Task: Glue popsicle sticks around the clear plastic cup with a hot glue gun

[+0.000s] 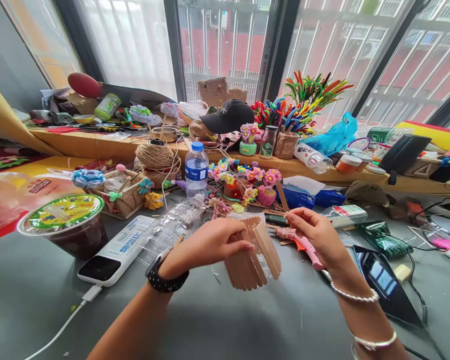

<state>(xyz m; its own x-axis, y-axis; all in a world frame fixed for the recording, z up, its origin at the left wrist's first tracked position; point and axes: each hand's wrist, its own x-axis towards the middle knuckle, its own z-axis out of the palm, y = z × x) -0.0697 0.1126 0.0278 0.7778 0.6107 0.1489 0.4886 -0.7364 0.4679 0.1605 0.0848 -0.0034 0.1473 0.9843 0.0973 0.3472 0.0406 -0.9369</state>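
Observation:
My left hand grips a small cup walled with upright wooden craft sticks, held tilted above the grey table. My right hand is closed around a pink glue gun and also pinches a single wooden stick that points up and away. The glue gun's tip sits close to the right side of the stick cup. A black watch is on my left wrist and bracelets are on my right.
An empty clear bottle lies by my left hand, with a power bank and a sealed drink cup further left. A water bottle, twine ball, pipe-cleaner flowers and a tablet crowd the table.

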